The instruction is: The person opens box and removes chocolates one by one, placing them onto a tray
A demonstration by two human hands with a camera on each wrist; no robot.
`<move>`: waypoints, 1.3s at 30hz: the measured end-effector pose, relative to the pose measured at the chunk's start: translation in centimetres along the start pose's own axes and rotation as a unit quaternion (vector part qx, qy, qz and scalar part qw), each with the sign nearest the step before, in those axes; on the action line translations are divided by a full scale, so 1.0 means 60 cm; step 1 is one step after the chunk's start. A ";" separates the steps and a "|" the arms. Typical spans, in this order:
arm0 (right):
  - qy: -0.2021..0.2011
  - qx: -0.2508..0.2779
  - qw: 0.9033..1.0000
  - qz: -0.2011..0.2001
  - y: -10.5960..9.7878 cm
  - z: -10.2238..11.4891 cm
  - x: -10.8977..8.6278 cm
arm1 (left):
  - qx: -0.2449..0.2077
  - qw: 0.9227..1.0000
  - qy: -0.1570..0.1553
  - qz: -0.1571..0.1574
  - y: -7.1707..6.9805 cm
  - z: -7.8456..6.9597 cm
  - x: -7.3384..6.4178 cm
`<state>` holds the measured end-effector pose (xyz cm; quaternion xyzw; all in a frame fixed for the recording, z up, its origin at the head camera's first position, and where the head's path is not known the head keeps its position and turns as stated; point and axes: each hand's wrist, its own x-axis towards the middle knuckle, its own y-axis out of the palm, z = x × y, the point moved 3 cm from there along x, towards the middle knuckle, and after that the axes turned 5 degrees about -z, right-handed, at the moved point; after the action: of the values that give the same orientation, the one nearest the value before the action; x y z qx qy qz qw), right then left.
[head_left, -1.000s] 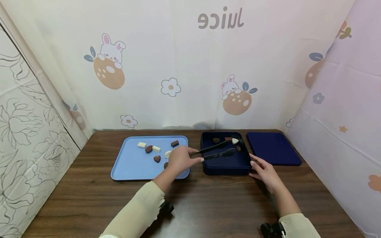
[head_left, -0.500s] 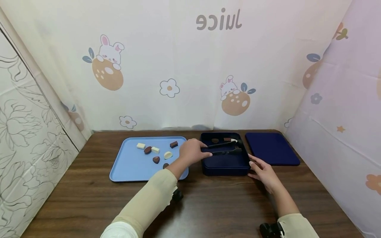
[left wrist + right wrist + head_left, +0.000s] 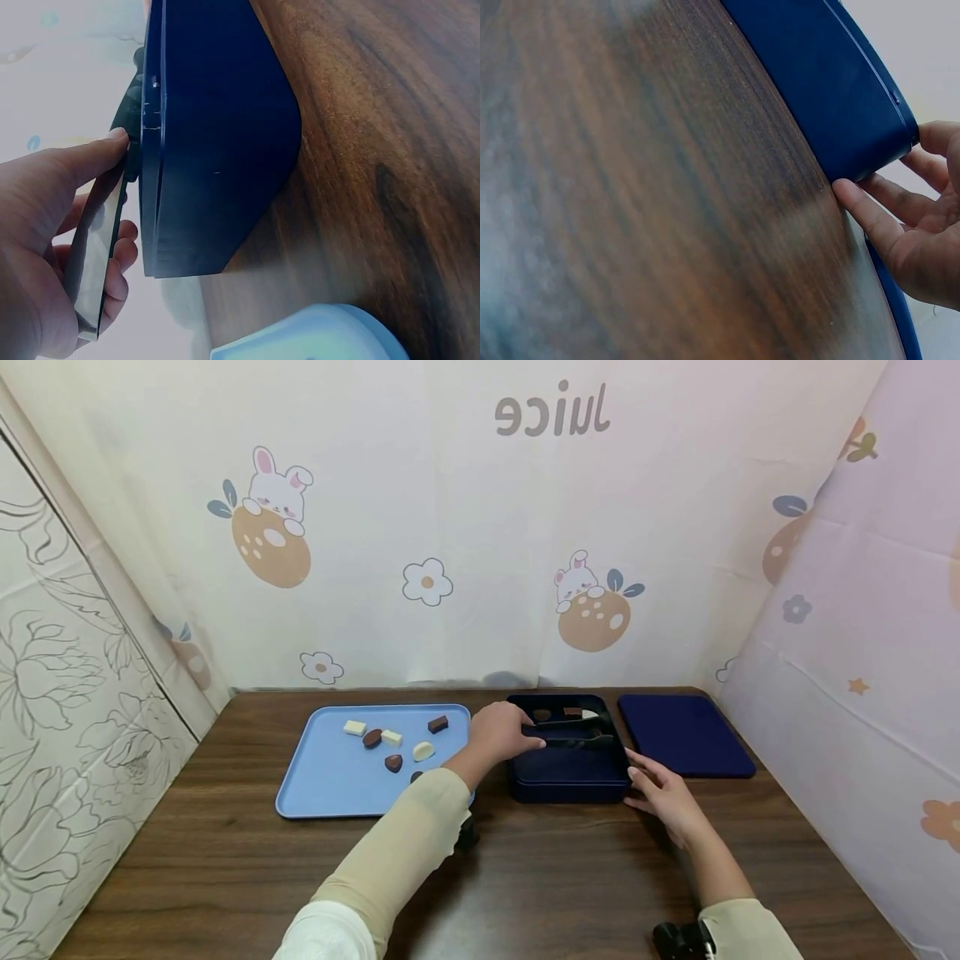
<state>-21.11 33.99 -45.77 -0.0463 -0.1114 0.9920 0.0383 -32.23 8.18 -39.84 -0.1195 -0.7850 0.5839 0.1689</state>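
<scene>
My left hand (image 3: pixel 498 731) grips a pair of tongs (image 3: pixel 97 232), metallic at the handle with dark arms, reaching into a navy box (image 3: pixel 570 792). The tongs' arms stand apart inside the box. Near their tips lies a white chocolate (image 3: pixel 589 714), and whether they touch it I cannot tell. A brown chocolate (image 3: pixel 572 712) and a dark chocolate (image 3: pixel 542 715) sit along the box's back wall. My right hand (image 3: pixel 667 797) touches the box's right side near the front corner, fingers fairly straight; the right wrist view shows the thumb (image 3: pixel 874 217) low against it.
On the left, a light blue tray (image 3: pixel 315 785) bears several brown and white chocolates, one partly hidden by my left arm. A flat navy lid (image 3: pixel 686 735) lies right of the box. Behind the wooden table (image 3: pixel 570 877) hangs a printed curtain (image 3: pixel 450 485).
My left hand has moved right with the tongs, from above the tray's edge to the box's left side. The tongs' arms reach lower into the box. My right hand stays put.
</scene>
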 end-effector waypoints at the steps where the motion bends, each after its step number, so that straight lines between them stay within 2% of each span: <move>1: 0.000 0.000 1.000 0.001 0.000 0.000 0.000 | 0.001 1.000 0.001 0.001 0.003 0.000 0.003; 13: 0.000 -0.007 1.000 -0.001 -0.001 0.001 0.000 | 0.021 0.999 -0.016 0.022 0.013 -0.003 0.028; 25: -0.002 -0.015 1.000 0.003 -0.003 0.002 0.000 | 0.015 0.999 0.008 0.042 0.019 -0.002 0.039; 39: 0.000 -0.005 1.000 0.004 -0.001 0.001 0.000 | 0.016 0.997 0.046 0.053 0.023 0.006 0.033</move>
<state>-21.11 34.04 -45.70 -0.0466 -0.1163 0.9915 0.0338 -34.18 9.01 -41.03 -0.1850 -0.7598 0.5980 0.1758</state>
